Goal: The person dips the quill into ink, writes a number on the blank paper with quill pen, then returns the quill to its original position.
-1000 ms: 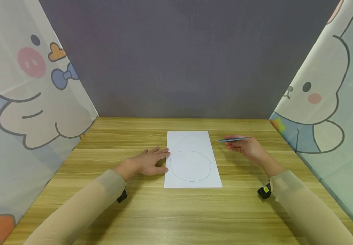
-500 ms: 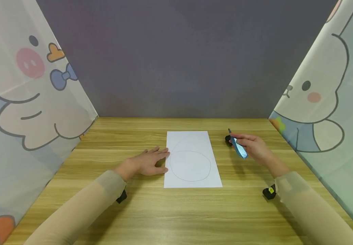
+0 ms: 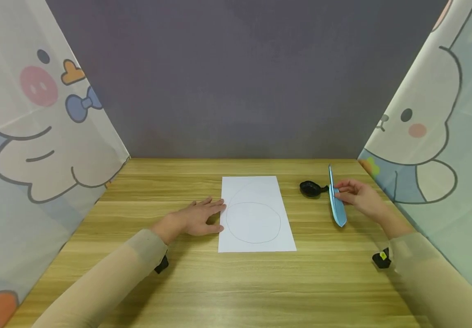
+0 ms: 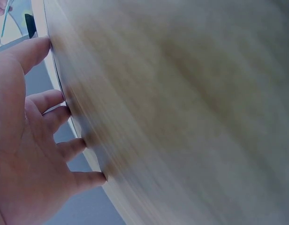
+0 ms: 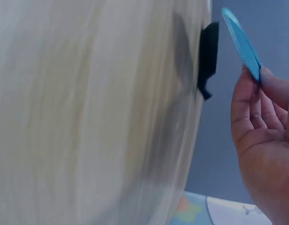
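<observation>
A white sheet of paper lies on the table, with a thin round outline and a fainter curve drawn on it. My left hand spreads its fingers flat at the sheet's left edge, fingertips on its border. In the left wrist view that hand is seen from the palm side, low over the wood. To the right, my right hand pinches a thin, light-blue, leaf-shaped thing between thumb and fingers, on edge above the table. Just left of it lies a small black rounded thing with a short stem.
The wooden table meets a dark grey panel at its far edge. Cloths printed with cartoon animals hang at left and right. A black device sits under the right sleeve.
My right hand has moved right, away from the paper, and turned the blue thing from lying flat to upright. The black thing has come into view beside it. My left hand stays put.
</observation>
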Demonstrator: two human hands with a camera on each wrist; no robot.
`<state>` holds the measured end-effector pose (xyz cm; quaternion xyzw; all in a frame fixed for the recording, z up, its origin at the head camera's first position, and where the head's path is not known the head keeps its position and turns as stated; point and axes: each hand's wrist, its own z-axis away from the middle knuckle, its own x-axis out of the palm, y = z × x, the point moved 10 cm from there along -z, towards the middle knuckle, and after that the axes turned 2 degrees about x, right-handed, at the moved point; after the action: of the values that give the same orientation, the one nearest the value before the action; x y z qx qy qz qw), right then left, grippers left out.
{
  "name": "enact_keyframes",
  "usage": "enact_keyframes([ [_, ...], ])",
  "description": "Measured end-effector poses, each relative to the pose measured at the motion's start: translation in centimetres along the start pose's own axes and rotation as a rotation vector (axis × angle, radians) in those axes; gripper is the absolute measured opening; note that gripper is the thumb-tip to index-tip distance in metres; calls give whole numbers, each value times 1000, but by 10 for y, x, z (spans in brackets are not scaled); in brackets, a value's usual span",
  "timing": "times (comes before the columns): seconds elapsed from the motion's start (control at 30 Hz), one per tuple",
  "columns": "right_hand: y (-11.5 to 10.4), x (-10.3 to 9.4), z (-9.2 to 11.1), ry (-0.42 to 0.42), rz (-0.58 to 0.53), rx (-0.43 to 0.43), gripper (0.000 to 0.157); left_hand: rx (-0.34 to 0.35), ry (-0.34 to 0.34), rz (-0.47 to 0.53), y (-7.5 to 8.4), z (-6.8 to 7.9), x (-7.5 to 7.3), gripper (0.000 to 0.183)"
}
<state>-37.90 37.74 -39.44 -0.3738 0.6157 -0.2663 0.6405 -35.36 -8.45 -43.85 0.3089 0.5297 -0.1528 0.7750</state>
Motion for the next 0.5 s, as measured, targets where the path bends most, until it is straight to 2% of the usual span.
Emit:
enact_keyframes([
  [0.23,20,3,-3,-66,69,40,42,1,-1,4,-1,1,2,82],
  [0.5,30,2,-7,-66,145,81,43,12,10,4,-2,-1,1,82],
])
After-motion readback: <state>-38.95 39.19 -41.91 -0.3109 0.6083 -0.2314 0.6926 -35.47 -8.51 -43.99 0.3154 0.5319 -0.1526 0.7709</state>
